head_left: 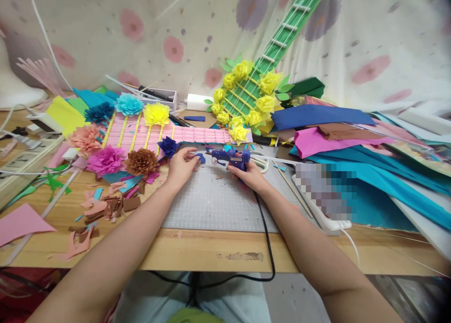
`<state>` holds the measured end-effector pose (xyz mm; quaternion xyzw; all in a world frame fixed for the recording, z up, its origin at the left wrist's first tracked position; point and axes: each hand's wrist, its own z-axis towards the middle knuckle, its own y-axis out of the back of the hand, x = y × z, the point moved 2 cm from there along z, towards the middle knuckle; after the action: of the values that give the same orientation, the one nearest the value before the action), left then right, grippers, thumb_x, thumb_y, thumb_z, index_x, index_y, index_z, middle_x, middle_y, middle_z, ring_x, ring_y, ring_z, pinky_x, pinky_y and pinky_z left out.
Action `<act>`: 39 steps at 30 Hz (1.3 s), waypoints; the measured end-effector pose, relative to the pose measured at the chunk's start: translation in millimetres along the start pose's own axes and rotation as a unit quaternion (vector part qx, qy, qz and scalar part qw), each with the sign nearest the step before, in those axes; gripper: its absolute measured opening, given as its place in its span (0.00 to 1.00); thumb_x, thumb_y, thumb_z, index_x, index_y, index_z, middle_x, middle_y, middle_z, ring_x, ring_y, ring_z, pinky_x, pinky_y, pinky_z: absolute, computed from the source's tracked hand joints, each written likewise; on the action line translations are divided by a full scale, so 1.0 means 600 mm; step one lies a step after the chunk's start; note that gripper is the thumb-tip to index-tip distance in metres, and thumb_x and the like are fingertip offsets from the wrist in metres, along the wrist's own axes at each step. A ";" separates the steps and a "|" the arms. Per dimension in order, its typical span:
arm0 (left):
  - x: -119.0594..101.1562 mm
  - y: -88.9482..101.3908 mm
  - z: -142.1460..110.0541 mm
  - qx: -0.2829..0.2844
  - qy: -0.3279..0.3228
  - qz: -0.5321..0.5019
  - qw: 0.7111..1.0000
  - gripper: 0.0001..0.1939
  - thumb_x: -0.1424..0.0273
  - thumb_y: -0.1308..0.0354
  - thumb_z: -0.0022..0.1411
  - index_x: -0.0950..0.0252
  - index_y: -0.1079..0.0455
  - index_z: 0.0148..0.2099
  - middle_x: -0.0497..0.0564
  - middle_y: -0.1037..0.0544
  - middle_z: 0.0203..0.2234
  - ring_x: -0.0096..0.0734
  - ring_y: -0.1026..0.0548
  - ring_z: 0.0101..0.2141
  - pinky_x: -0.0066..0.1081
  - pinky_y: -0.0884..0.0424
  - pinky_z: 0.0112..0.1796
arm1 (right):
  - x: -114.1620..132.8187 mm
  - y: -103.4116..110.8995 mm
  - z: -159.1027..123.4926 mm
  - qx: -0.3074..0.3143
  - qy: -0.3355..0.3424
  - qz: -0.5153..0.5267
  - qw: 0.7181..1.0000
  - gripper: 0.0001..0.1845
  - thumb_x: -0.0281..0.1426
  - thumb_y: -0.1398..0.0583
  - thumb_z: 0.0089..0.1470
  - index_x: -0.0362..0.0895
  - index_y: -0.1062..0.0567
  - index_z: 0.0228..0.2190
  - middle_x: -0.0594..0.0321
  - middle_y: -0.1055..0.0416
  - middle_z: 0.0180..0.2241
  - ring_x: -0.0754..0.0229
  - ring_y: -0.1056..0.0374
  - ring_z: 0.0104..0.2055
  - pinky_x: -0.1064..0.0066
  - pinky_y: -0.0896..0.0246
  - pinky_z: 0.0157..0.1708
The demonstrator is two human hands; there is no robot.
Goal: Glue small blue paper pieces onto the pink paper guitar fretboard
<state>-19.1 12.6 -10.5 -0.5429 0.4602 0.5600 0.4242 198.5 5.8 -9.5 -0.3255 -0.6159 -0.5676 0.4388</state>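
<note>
Left hand [183, 169] grip nearly closed, pinching 1 blue paper piece [201, 158]; right hand [249, 175] grip wrapped around 1 glue gun [235, 158].

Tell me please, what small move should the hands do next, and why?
Perhaps bring the glue gun slightly closer to the small blue piece: the right hand grips the gun, which points toward the piece in the left hand.

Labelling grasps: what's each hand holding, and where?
Right hand: blue glue gun, by its handle. Left hand: small blue piece, by its edge.
</note>
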 end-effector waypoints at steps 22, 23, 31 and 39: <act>0.003 -0.002 0.006 -0.028 0.018 0.025 0.999 0.11 0.67 0.42 0.47 0.68 0.25 0.32 0.51 0.24 0.23 0.29 0.26 0.23 0.25 0.31 0.18 | -0.006 -0.003 0.003 -0.013 -0.019 0.001 1.000 0.22 0.50 0.39 0.42 0.43 0.30 0.27 0.67 0.36 0.17 0.65 0.41 0.20 0.70 0.44 0.23; 0.001 -0.002 0.005 -0.033 0.017 0.026 0.999 0.11 0.67 0.42 0.47 0.68 0.25 0.33 0.51 0.24 0.23 0.28 0.27 0.22 0.24 0.31 0.17 | -0.007 -0.003 0.003 -0.015 -0.018 0.003 1.000 0.22 0.50 0.39 0.42 0.43 0.29 0.27 0.67 0.36 0.18 0.65 0.41 0.20 0.70 0.44 0.23; -0.006 0.003 0.001 -0.037 0.021 0.008 0.999 0.12 0.68 0.41 0.43 0.69 0.25 0.32 0.50 0.26 0.21 0.28 0.28 0.20 0.25 0.31 0.16 | 0.017 -0.006 -0.002 -0.028 -0.038 0.049 0.998 0.23 0.51 0.38 0.37 0.43 0.31 0.25 0.68 0.38 0.16 0.66 0.43 0.19 0.71 0.47 0.22; -0.010 0.002 0.002 -0.025 0.035 0.006 0.999 0.11 0.70 0.40 0.40 0.67 0.28 0.30 0.49 0.25 0.23 0.27 0.26 0.22 0.22 0.33 0.15 | 0.019 -0.014 0.000 -0.032 -0.026 0.037 0.998 0.23 0.51 0.37 0.37 0.43 0.30 0.24 0.67 0.36 0.17 0.64 0.41 0.21 0.70 0.44 0.24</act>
<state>-19.9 13.6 -4.2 -0.5693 0.4642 0.5546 0.3908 186.3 3.4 -2.6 -0.3766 -0.5963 -0.5620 0.4322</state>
